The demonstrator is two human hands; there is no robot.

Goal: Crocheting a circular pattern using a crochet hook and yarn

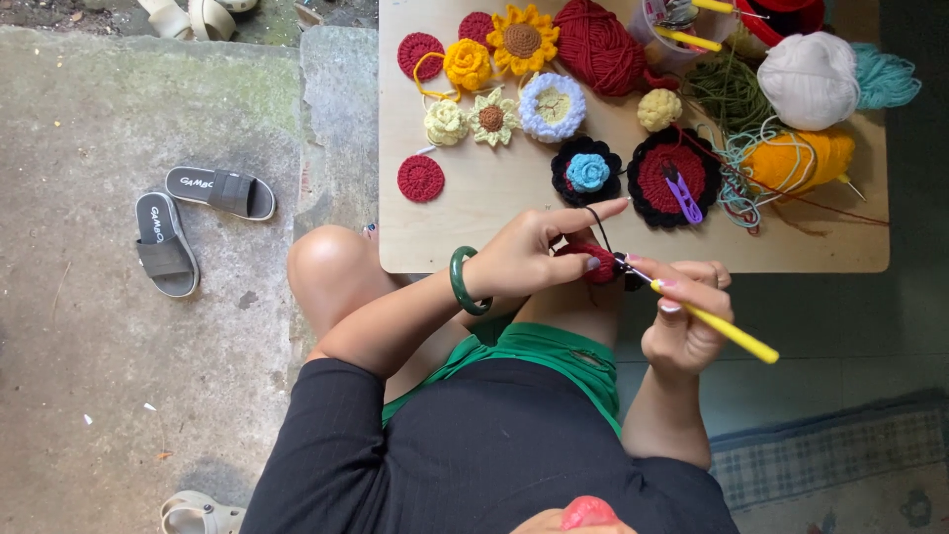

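My left hand (534,252) pinches a small red crochet piece (599,267) with a black edge, and black yarn runs over its raised forefinger. A green bangle (463,282) circles that wrist. My right hand (682,307) grips a yellow-handled crochet hook (727,331), whose tip meets the red piece. Both hands work just in front of the near edge of a low wooden table (474,198).
On the table lie several crochet flowers and discs, a black-and-red round (652,183) with purple snips (682,193), and balls of red (598,44), white (809,79) and orange (796,158) yarn. Grey slippers (188,218) lie on the concrete at left. A checked mat (830,450) is at lower right.
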